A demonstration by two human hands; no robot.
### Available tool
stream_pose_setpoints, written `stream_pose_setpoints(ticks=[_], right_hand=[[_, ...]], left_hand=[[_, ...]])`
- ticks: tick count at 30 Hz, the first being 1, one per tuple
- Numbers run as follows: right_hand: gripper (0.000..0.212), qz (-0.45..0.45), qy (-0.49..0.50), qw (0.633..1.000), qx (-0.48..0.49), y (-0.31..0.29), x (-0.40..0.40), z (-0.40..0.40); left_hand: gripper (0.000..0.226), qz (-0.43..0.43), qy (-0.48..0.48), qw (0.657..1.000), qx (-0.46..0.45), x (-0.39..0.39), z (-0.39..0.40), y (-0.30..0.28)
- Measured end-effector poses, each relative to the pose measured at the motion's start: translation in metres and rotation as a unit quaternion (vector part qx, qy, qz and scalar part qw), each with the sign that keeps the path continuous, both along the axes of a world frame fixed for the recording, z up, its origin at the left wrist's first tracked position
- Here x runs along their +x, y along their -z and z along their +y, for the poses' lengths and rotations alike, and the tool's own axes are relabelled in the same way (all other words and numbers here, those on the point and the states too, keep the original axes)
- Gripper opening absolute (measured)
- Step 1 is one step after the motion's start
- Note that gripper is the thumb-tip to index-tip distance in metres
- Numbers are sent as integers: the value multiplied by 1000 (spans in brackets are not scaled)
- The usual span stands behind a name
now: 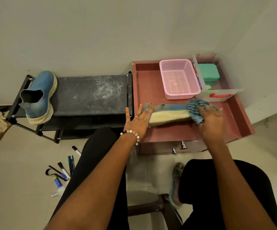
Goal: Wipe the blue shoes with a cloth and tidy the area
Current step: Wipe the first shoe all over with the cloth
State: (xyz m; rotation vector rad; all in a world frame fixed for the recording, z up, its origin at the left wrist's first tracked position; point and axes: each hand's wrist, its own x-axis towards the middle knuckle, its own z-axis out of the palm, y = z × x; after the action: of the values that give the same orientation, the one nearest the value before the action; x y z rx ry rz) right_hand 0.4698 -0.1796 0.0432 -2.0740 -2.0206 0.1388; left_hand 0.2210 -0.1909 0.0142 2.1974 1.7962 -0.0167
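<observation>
On the pink cabinet [152, 90] one blue shoe [169, 113] lies on its side; the other shoe [38, 97] stands on the black rack [91, 95]. Left hand [138, 120] presses the heel, fingers straight; right hand [211, 120] clutches the striped cloth [195, 108] against the toe.

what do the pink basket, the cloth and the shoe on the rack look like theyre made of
Pink basket: rigid moulded plastic, going by the regular grid of perforations and slight sheen. Cloth: soft woven or terry fabric, blue striped, bunched under the right hand. Shoe on the rack: matte blue upper, perhaps canvas or faux suede, with a thick cream sole, likely rubber or foam.
</observation>
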Motion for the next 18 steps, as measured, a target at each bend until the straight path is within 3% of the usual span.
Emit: stream_pose_setpoints(ticks=[3, 6, 14, 18], right_hand=[[57, -6, 74, 997, -30, -8, -9, -5], [67, -32, 83, 993, -77, -9, -38, -16], [75, -57, -68, 992, -85, -9, -73, -30], [66, -103, 42, 993, -42, -12, -34, -5]], left_hand=[[81, -6, 1, 1000, -1, 1, 0, 3], [84, -16, -3, 1000, -7, 5, 0, 0], [95, -8, -12, 1000, -12, 5, 2, 0], [92, 2, -6, 1000, -9, 5, 1, 0]])
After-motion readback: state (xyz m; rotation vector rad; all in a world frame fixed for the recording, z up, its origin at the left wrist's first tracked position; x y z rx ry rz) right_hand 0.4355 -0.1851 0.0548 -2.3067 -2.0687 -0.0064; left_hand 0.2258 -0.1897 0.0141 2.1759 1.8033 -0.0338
